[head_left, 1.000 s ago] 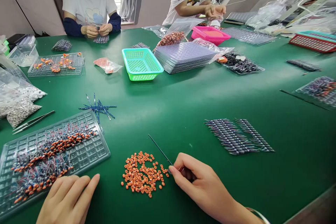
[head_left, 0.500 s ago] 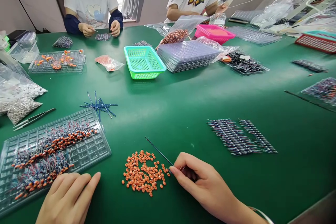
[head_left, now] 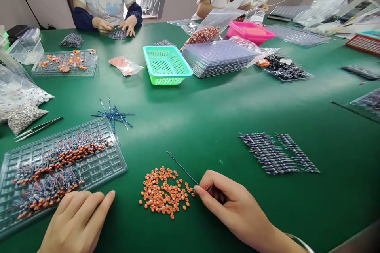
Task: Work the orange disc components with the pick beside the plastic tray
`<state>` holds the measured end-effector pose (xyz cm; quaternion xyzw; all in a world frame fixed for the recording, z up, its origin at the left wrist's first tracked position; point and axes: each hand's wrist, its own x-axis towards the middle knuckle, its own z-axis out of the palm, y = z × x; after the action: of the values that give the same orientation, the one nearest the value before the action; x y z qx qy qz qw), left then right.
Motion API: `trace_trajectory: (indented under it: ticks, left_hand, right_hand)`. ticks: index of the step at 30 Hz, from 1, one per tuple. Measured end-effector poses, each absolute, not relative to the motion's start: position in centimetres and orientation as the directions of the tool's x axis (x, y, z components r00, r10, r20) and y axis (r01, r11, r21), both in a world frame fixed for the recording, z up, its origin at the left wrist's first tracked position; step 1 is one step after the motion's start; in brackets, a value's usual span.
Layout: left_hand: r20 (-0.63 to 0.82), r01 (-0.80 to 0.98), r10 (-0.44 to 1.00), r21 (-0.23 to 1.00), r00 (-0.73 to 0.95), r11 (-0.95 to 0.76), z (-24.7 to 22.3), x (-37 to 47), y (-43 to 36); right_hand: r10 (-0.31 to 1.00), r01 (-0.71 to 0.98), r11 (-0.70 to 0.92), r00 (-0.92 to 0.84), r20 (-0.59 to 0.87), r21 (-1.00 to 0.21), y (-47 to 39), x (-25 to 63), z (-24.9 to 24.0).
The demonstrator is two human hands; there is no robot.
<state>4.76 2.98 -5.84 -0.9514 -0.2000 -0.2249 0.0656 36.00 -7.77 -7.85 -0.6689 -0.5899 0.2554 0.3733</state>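
Observation:
My right hand (head_left: 234, 209) pinches a thin dark strip (head_left: 181, 167) between thumb and forefinger. The strip slants up and to the left over the edge of a pile of small orange caps (head_left: 164, 191); fine wires show near my curled fingers. Beside the clear tray (head_left: 103, 172), my left hand (head_left: 78, 219) rests palm down with its fingers stretched out, holding nothing I can see. Many small wired parts with orange ends (head_left: 69, 156) lie in rows on that tray. To the right of my right hand, wired dark strips (head_left: 267, 154) lie side by side in two groups.
Blue strips (head_left: 114, 115) lie crossed behind the tray, with tweezers (head_left: 38, 129) at left. Farther back stand a green basket (head_left: 168, 77), stacked clear trays (head_left: 219, 57) and a pink basket (head_left: 251, 33). Two people sit across the table, one with both hands (head_left: 129, 25) at small strips.
The view has shifted slightly. Across the table, the left person's hands have come closer together over the strips. My own hands keep nearly the same pose.

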Motion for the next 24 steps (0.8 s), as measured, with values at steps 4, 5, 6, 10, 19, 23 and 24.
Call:
trace_trajectory:
  ticks: [4, 5, 6, 10, 19, 23, 24]
  left_hand:
    - [0.465, 0.413, 0.348, -0.042, 0.814, -0.91, -5.71, 4.96, 3.01]
    - [0.467, 0.417, 0.351, -0.042, 0.812, -0.908, -5.68, 5.0, 3.02]
    - [0.469, 0.421, 0.354, -0.042, 0.809, -0.906, -5.65, 5.04, 3.03]
    - [0.466, 0.423, 0.349, -0.063, 0.813, -0.904, -5.46, 5.1, 3.09]
    - [0.457, 0.428, 0.364, -0.04, 0.812, -0.903, -5.56, 5.04, 2.82]
    - [0.44, 0.431, 0.383, -0.01, 0.812, -0.902, -6.01, 4.71, 2.52]
    - [0.439, 0.431, 0.387, -0.003, 0.811, -0.902, -6.08, 4.62, 2.5]
  right_hand:
    - [0.98, 0.603, -0.024, 0.173, 0.102, -0.797, -7.76, 35.98, -7.84]
    - [0.979, 0.606, -0.023, 0.175, 0.105, -0.795, -7.76, 36.01, -7.84]
    - [0.978, 0.611, -0.022, 0.176, 0.109, -0.792, -7.76, 36.03, -7.83]
    - [0.979, 0.635, -0.028, 0.174, 0.108, -0.772, -7.73, 35.99, -7.68]
    - [0.964, 0.734, 0.124, 0.071, 0.258, -0.667, -7.89, 35.7, -7.79]
    - [0.967, 0.734, 0.154, 0.027, 0.255, -0.661, -7.84, 35.78, -7.76]
    - [0.968, 0.737, 0.154, 0.021, 0.25, -0.658, -7.79, 35.8, -7.7]
